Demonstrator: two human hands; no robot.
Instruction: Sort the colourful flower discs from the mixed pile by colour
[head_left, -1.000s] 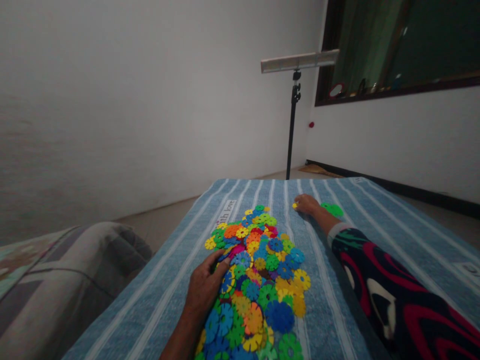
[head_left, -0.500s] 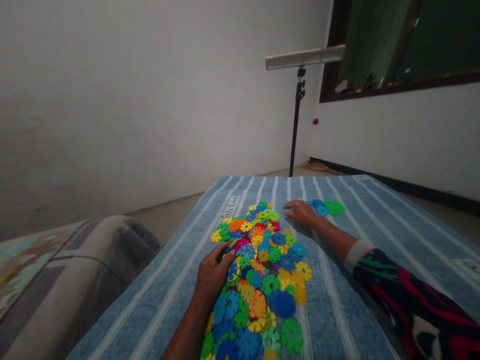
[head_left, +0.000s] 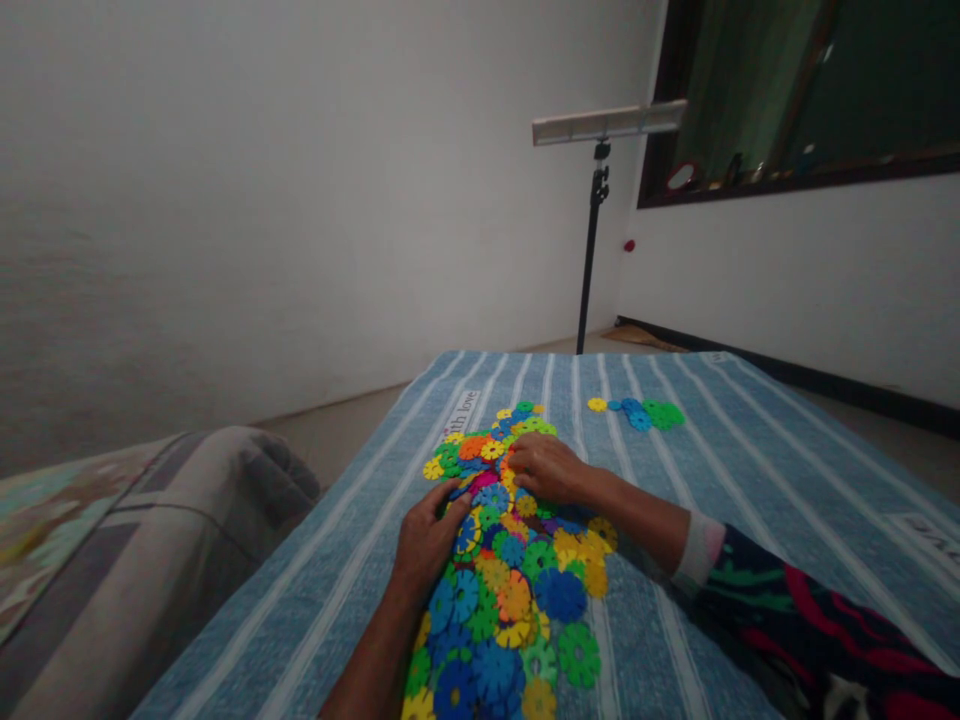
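A long heap of snowflake-shaped plastic discs [head_left: 513, 592] in blue, green, yellow, orange and red lies on a striped blue cloth. My left hand [head_left: 429, 532] rests along the heap's left edge, thumb and index finger apart, beside a blue and yellow disc. Over the upper part of the heap, my right hand [head_left: 549, 468] reaches in from the right with its fingers curled down among the discs. What its fingertips grip, if anything, is hidden. Apart from the heap, farther back, lie a yellow disc [head_left: 597, 405], blue discs [head_left: 637, 415] and green discs [head_left: 664, 415].
The striped cloth [head_left: 360, 560] covers the surface under the discs. A black stand [head_left: 590, 250] with a long light panel [head_left: 607, 123] rises behind its far edge. At left is a fabric-covered piece of furniture [head_left: 187, 530]; a window [head_left: 795, 90] is at upper right.
My right hand has moved left and nearer, from beside the separate discs onto the heap. The yellow disc in the far group is now uncovered. My left hand stays in place.
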